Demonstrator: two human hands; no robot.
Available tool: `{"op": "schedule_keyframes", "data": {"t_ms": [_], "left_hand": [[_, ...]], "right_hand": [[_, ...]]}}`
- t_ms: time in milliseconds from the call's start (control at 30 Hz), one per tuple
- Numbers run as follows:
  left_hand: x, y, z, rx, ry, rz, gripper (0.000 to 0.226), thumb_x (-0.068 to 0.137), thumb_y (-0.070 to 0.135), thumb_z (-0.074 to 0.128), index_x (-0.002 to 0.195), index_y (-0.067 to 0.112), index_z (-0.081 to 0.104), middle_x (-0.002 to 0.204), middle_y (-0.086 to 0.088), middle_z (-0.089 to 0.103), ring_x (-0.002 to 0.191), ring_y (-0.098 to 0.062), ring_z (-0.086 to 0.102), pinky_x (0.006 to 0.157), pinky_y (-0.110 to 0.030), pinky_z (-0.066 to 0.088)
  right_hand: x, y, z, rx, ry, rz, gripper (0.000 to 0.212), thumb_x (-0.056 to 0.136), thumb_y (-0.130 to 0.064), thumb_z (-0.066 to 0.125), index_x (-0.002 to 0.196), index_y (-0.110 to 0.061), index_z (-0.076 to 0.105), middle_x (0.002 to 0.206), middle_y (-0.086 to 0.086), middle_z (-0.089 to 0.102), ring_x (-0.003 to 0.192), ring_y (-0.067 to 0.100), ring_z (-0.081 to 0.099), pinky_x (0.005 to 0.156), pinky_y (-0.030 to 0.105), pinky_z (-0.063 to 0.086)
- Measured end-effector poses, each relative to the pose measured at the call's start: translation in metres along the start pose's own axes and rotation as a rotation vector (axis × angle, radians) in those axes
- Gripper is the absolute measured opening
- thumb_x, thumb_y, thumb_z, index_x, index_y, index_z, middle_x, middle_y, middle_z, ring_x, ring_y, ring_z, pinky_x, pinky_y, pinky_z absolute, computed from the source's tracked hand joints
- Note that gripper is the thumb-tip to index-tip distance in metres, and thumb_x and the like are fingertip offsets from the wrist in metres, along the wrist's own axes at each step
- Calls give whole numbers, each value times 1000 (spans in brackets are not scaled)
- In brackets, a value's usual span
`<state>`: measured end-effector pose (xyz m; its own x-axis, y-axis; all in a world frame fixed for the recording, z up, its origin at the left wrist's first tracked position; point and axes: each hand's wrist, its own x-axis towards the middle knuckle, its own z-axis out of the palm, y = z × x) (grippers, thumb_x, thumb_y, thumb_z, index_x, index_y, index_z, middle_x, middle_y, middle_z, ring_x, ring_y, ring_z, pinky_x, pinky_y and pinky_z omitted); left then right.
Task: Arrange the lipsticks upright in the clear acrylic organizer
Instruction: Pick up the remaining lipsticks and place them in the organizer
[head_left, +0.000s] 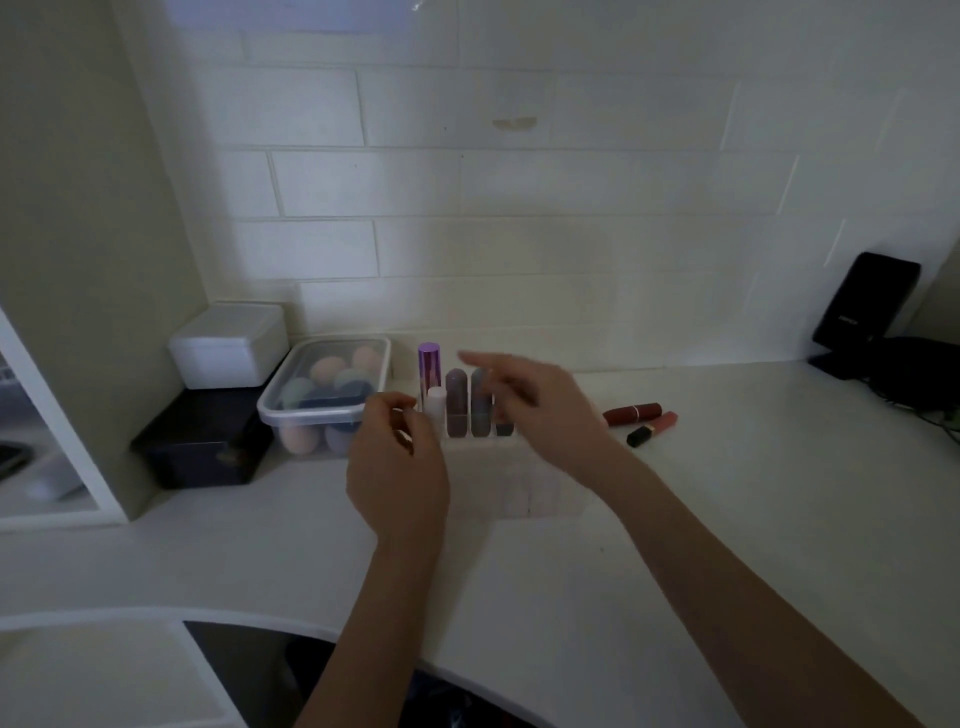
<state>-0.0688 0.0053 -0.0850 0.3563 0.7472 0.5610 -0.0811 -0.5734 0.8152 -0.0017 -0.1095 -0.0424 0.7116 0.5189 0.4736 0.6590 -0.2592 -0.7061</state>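
Clearly the clear acrylic organizer (511, 491) is the thing to steer by, sitting mid-counter on the white countertop (727, 493). In its back row stand a purple-capped tube (429, 361), a small white one (435, 402), two mauve-grey lipsticks (456, 402) and a short dark one half hidden behind the right hand; its nearer cells look empty. To the organizer's right, near but apart from it, three lie on their sides: a dark red lipstick (631, 414), a pinkish gloss tube (662, 422) and a small black one (640, 435).

The left hand (397, 470) hovers at the organizer's left corner, fingers curled loosely with thumb and forefinger close together; I cannot tell whether they pinch anything. The right hand (550, 410) is above the back row, blurred, fingers spread apart and holding nothing I can see.

These tubes should be light, rigid and smooth, apt to roll on the counter and to slip; I would pinch each at mid-barrel and drop it base-first. The organizer itself looks light enough to skid, so steadying it seems wise.

Left of the organizer, a lidded clear tub (324, 400) holds makeup sponges in peach, green and blue; beyond it a closed white box (228, 345) rests on a dark box (202, 447).
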Motion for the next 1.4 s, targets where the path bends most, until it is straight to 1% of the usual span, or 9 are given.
{"op": "schedule_keyframes", "data": {"t_ms": [233, 400, 500, 567, 667, 833, 1000, 1200, 1400], "left_hand": [[-17, 13, 13, 117, -203, 830, 15, 79, 11, 50, 81, 8, 64, 69, -7, 62, 63, -24, 54, 63, -29, 36], [-48, 34, 41, 236, -625, 1153, 27, 80, 24, 52, 101, 13, 65, 98, -2, 68, 96, -20, 59, 94, -35, 33], [-50, 29, 55, 383, -750, 1146, 22, 78, 27, 49, 88, 16, 65, 96, 1, 68, 110, -18, 52, 103, -42, 28], [-46, 23, 57, 432, -742, 1131, 10, 73, 22, 56, 76, 16, 64, 83, 3, 68, 106, -14, 49, 99, -46, 37], [-40, 16, 56, 502, -738, 1100, 6, 66, 16, 66, 71, 16, 62, 75, 1, 65, 91, -20, 57, 90, -46, 45], [-37, 12, 61, 576, -664, 1006, 7, 68, 16, 59, 74, 15, 63, 75, -1, 66, 84, -22, 60, 88, -45, 42], [-39, 13, 64, 544, -650, 930, 8, 64, 14, 67, 70, 13, 63, 73, -2, 68, 83, -20, 60, 90, -43, 41], [-38, 10, 65, 483, -657, 913, 15, 71, 20, 50, 70, 17, 65, 71, 4, 67, 85, -17, 60, 95, -37, 30], [-39, 12, 63, 464, -650, 906, 13, 68, 18, 53, 73, 15, 64, 70, 1, 65, 81, -19, 58, 90, -44, 40]], "right_hand": [[-3, 32, -87, 69, 165, 236, 25, 91, -1, 51, 97, -17, 70, 84, 1, 71, 55, 1, 60, 55, 12, 49], [-9, 70, -104, -134, 189, 335, 24, 89, -5, 54, 97, -20, 71, 92, 1, 71, 75, 10, 62, 56, 9, 44], [-14, 85, -97, -150, 106, 375, 23, 87, -7, 58, 100, -21, 71, 106, 1, 70, 85, 10, 66, 57, 13, 50], [-14, 91, -90, -225, 130, 367, 27, 88, -12, 58, 110, -24, 67, 121, -1, 65, 105, 16, 63, 81, 30, 55], [-10, 97, -78, -458, 25, 380, 36, 93, -29, 52, 129, -34, 54, 148, -6, 43, 142, 14, 29, 116, 49, 21], [2, 87, -58, -487, -154, 271, 38, 97, -29, 44, 134, -37, 46, 153, -11, 33, 147, 9, 12, 115, 59, -5], [33, 84, -35, -438, -290, 259, 43, 97, -33, 42, 139, -40, 38, 154, 2, 33, 145, 17, 22, 115, 59, 11], [36, 74, -16, -620, -506, 348, 42, 102, -30, 17, 136, -25, 41, 151, 5, 38, 139, 27, 33, 116, 48, 12], [36, 73, -42, -114, -191, 128, 29, 99, -13, 41, 119, -10, 62, 121, 5, 65, 106, 9, 56, 86, 13, 41]]}}
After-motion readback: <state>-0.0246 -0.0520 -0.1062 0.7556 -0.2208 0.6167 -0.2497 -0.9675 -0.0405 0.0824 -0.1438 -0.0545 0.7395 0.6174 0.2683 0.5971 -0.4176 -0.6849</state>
